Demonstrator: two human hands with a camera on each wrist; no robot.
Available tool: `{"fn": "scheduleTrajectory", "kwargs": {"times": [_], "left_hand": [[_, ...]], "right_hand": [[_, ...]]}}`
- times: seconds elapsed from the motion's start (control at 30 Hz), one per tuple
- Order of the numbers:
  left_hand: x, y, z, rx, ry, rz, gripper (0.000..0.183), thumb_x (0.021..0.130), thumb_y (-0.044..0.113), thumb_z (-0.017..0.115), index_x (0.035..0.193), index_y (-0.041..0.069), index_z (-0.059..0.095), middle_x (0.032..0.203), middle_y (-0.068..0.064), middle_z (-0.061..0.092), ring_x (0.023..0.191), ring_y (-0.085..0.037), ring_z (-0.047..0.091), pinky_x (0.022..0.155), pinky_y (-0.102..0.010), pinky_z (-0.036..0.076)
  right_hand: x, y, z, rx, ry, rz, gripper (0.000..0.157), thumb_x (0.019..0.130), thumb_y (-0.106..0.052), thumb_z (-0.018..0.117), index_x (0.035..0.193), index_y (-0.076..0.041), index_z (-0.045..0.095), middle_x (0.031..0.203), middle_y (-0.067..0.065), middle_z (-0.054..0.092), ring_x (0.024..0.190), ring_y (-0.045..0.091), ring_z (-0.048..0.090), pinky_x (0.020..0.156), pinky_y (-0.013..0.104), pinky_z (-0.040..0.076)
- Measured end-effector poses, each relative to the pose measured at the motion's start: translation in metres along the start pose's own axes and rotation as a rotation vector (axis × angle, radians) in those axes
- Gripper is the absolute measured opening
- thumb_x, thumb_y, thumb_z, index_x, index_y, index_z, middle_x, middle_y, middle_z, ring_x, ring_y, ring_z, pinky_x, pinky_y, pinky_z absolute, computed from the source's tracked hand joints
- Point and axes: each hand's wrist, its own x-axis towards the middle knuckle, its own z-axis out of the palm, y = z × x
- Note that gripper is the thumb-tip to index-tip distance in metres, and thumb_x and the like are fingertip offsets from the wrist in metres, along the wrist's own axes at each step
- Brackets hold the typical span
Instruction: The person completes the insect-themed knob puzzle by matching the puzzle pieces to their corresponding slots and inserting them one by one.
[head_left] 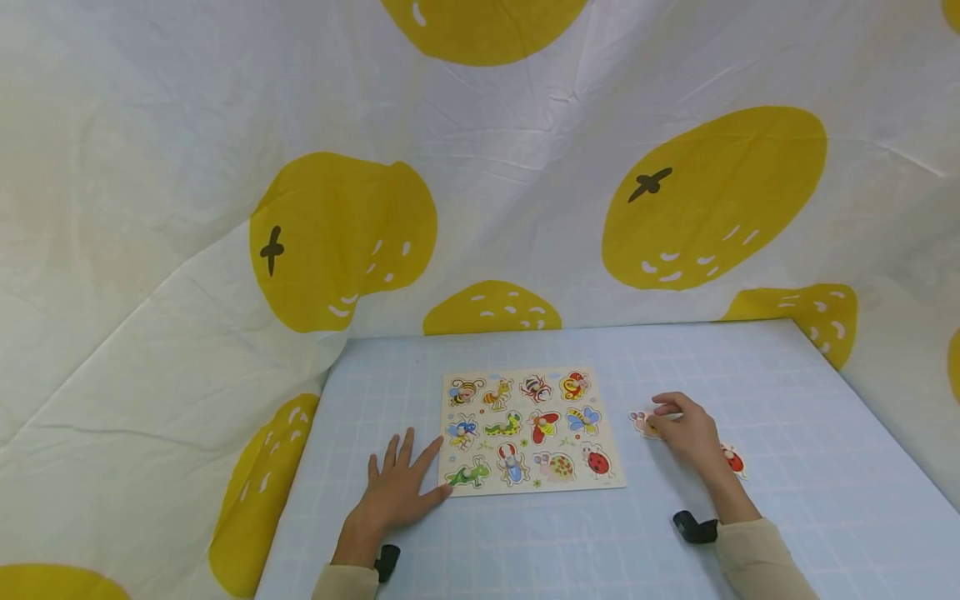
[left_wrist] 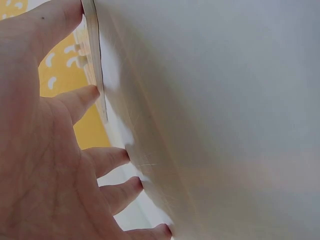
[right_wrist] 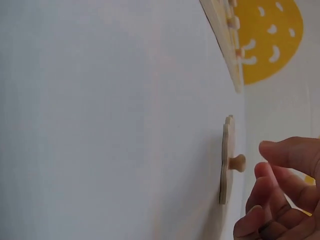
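A wooden insect puzzle board [head_left: 531, 493] lies on the table. My left hand [head_left: 400, 492] rests flat beside its left edge with fingers spread, thumb and index finger at the edge; the left wrist view shows these fingertips [left_wrist: 90, 92] against the board's side. To the right of the board lies a snail puzzle piece [head_left: 638, 420], partly hidden under my right hand [head_left: 688, 433]. In the right wrist view the piece [right_wrist: 226, 170] stands out with its wooden knob [right_wrist: 238, 163]. My right thumb and loosely bent fingers hover just off the knob, with a gap showing.
A ladybug puzzle piece [head_left: 735, 461] lies by my right wrist, partly covered by it. The board carries several colourful insect pictures, some with knobs. A pale blue checked cloth [head_left: 555, 550] covers the table, and a white curtain with yellow fruit [head_left: 525, 192] hangs behind.
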Motion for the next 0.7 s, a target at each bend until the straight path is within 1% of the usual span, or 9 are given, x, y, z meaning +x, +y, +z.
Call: {"fn": "scheduleTrajectory", "kwargs": {"times": [0.1, 0.33, 0.5, 0.7], "left_hand": [[0.001, -0.001, 0.001, 0.002, -0.001, -0.001, 0.080, 0.088, 0.064, 0.063, 0.156, 0.028, 0.038, 0.163, -0.023, 0.016, 0.147, -0.049, 0.010, 0.108, -0.076, 0.007], [0.003, -0.001, 0.005, 0.000, -0.002, -0.011, 0.080, 0.088, 0.064, 0.063, 0.156, 0.029, 0.037, 0.164, -0.021, 0.015, 0.148, -0.047, 0.008, 0.109, -0.075, 0.006], [0.003, -0.003, 0.007, -0.002, 0.001, -0.013, 0.081, 0.088, 0.064, 0.063, 0.156, 0.030, 0.037, 0.164, -0.021, 0.014, 0.148, -0.047, 0.007, 0.109, -0.075, 0.005], [0.003, -0.001, 0.005, -0.005, -0.001, -0.016, 0.080, 0.088, 0.064, 0.063, 0.156, 0.030, 0.037, 0.164, -0.021, 0.015, 0.148, -0.047, 0.007, 0.109, -0.075, 0.005]], "right_hand": [[0.000, 0.004, 0.001, -0.003, -0.020, 0.010, 0.034, 0.089, -0.011, 0.071, 0.119, 0.002, 0.063, 0.100, 0.018, 0.068, 0.071, 0.017, 0.058, 0.061, 0.032, 0.043], [0.001, 0.009, 0.004, -0.010, -0.070, 0.057, 0.035, 0.088, -0.007, 0.070, 0.121, 0.003, 0.061, 0.101, 0.018, 0.065, 0.074, 0.021, 0.053, 0.063, 0.033, 0.042], [0.002, 0.011, 0.006, -0.009, -0.072, 0.052, 0.035, 0.088, -0.006, 0.071, 0.120, 0.004, 0.061, 0.099, 0.016, 0.065, 0.076, 0.022, 0.052, 0.065, 0.035, 0.041], [0.002, 0.012, 0.008, -0.018, -0.058, 0.031, 0.034, 0.087, -0.006, 0.071, 0.118, 0.004, 0.062, 0.096, 0.014, 0.065, 0.079, 0.024, 0.053, 0.067, 0.036, 0.041]]}}
